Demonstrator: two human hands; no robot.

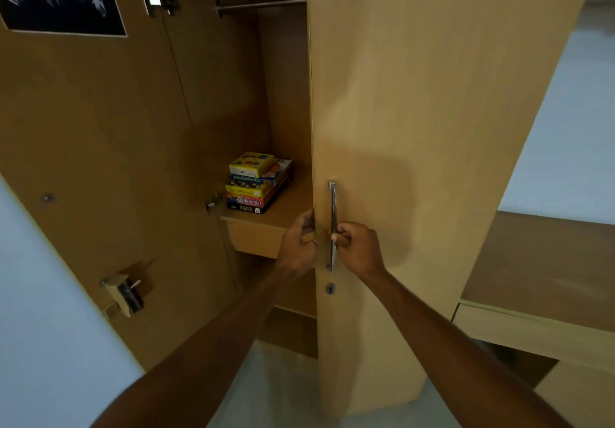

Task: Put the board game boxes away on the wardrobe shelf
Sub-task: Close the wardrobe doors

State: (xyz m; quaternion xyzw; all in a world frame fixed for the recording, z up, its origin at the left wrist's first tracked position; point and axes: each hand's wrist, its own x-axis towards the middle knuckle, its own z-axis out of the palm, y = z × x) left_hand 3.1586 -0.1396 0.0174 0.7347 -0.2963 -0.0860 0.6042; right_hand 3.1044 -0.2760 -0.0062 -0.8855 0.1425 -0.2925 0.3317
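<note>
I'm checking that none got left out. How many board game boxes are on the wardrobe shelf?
5 that I can make out, all in one stack on the shelf, from yellow on top to black at the bottom; thinner ones may be hidden between.

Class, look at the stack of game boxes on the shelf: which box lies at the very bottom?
The black chess box: it rests directly on the wardrobe shelf, under the red Tambola box and all others.

Both bare arms reach forward and up, nearly straight. The left hand point(297, 243) curls its fingers around the door's edge point(312, 161), thumb on the near side. The right hand point(357, 248), knuckles up, is closed in a fist around the door handle point(332, 224).
</note>
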